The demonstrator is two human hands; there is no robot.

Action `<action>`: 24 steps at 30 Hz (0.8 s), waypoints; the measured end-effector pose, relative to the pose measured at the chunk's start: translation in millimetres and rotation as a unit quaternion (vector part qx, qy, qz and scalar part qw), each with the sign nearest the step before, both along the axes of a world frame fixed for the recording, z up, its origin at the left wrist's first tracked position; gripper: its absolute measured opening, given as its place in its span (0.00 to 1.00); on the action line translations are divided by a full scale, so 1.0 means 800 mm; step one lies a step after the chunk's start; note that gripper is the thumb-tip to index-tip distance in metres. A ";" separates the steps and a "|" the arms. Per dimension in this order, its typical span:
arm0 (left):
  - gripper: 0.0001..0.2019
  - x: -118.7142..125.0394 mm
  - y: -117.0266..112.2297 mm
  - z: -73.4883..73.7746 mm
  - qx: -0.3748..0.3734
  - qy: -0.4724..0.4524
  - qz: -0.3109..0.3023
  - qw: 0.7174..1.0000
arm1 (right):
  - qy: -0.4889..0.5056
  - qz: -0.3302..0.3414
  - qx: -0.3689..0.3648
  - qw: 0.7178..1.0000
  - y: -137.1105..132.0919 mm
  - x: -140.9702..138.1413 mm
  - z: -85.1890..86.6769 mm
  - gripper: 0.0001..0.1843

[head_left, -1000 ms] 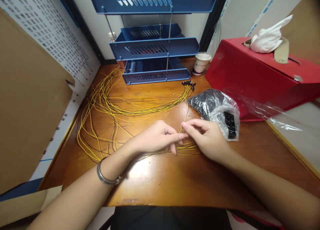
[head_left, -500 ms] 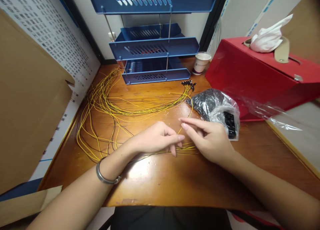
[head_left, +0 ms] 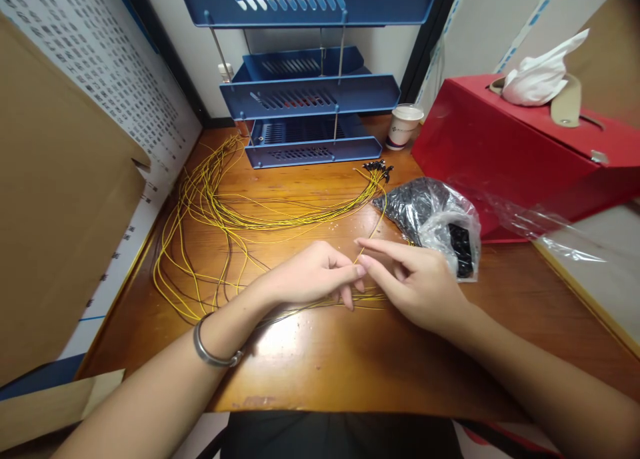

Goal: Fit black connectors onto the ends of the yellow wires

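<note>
Above the wooden desk, my left hand [head_left: 317,272] is closed in a pinch on a thin yellow wire [head_left: 376,227]. My right hand [head_left: 423,282] meets it from the right, its thumb and forefinger around the same wire close to the left thumb. The wire's end at the fingertips is too small to make out. From there it curves up toward a bundle of yellow and black wires [head_left: 300,221], which lies looped across the desk. Small black connectors [head_left: 379,170] cap the bundle's far end. More wires pass beneath both hands.
A clear plastic bag of black parts [head_left: 417,206] lies beyond my right hand. Behind stand a blue tiered tray rack [head_left: 310,99], a paper cup [head_left: 403,127] and a red box [head_left: 505,152] with tissue. Cardboard [head_left: 60,192] leans at the left.
My right thumb has drawn in against the left thumb, at the wire. The wire between the hands and the bundle is straighter. The left hand has barely moved.
</note>
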State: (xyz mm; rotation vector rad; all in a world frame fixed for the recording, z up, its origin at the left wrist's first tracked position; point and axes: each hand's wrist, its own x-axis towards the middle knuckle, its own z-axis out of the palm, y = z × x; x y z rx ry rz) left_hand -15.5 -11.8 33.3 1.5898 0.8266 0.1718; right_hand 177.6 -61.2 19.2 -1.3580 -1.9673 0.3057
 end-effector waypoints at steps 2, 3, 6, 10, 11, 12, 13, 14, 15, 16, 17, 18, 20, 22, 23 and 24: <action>0.22 0.001 0.000 0.000 -0.001 0.004 0.001 1.000 | -0.001 -0.045 0.006 0.999 0.003 0.001 0.001 0.19; 0.22 0.001 0.000 0.000 -0.001 0.006 0.000 1.000 | 0.001 -0.055 0.013 0.998 0.004 0.001 0.002 0.20; 0.22 0.000 0.001 -0.001 0.002 0.002 -0.005 1.000 | 0.023 -0.025 0.028 0.999 0.003 0.002 0.002 0.21; 0.23 -0.002 0.002 -0.002 0.009 -0.005 -0.005 1.000 | 0.022 0.059 0.028 0.998 -0.001 0.000 0.001 0.14; 0.23 -0.002 0.002 -0.001 0.011 -0.004 -0.004 1.000 | 0.014 0.061 0.028 0.998 -0.002 -0.001 0.000 0.13; 0.24 -0.001 0.002 0.000 0.010 -0.003 -0.003 1.000 | 0.006 0.052 0.028 0.998 -0.003 -0.002 0.000 0.13; 0.24 -0.001 0.002 0.000 0.007 -0.003 -0.004 1.000 | 0.000 0.036 0.027 0.999 -0.003 -0.002 0.001 0.13; 0.24 -0.001 0.002 0.001 0.003 -0.004 -0.003 1.000 | -0.004 0.015 0.025 1.000 -0.002 -0.002 0.001 0.13; 0.24 -0.001 0.002 0.001 -0.001 -0.005 -0.003 1.000 | -0.006 -0.006 0.024 1.000 -0.001 -0.002 0.002 0.13; 0.23 0.000 0.001 0.001 -0.004 -0.004 -0.003 1.000 | -0.006 -0.024 0.023 0.999 -0.001 -0.001 0.003 0.13; 0.23 0.000 0.001 0.001 -0.006 -0.003 -0.004 1.000 | -0.005 -0.038 0.023 0.999 0.000 -0.001 0.004 0.14; 0.23 0.000 0.001 0.001 -0.006 -0.002 -0.004 1.000 | -0.004 -0.046 0.023 0.999 0.001 0.000 0.004 0.14; 0.23 -0.001 0.000 0.000 -0.003 -0.001 -0.007 1.000 | 0.006 -0.037 0.020 0.999 0.001 0.000 0.004 0.15; 0.24 -0.001 0.001 -0.001 0.003 -0.002 -0.011 1.000 | 0.015 -0.002 0.007 1.000 0.001 0.000 0.003 0.15; 0.24 -0.002 0.001 -0.001 0.008 -0.002 -0.012 1.000 | 0.015 0.018 -0.002 1.000 0.000 0.000 0.003 0.15; 0.25 -0.002 0.001 -0.001 0.011 -0.002 -0.012 1.000 | 0.012 0.033 -0.009 0.999 -0.001 0.000 0.002 0.14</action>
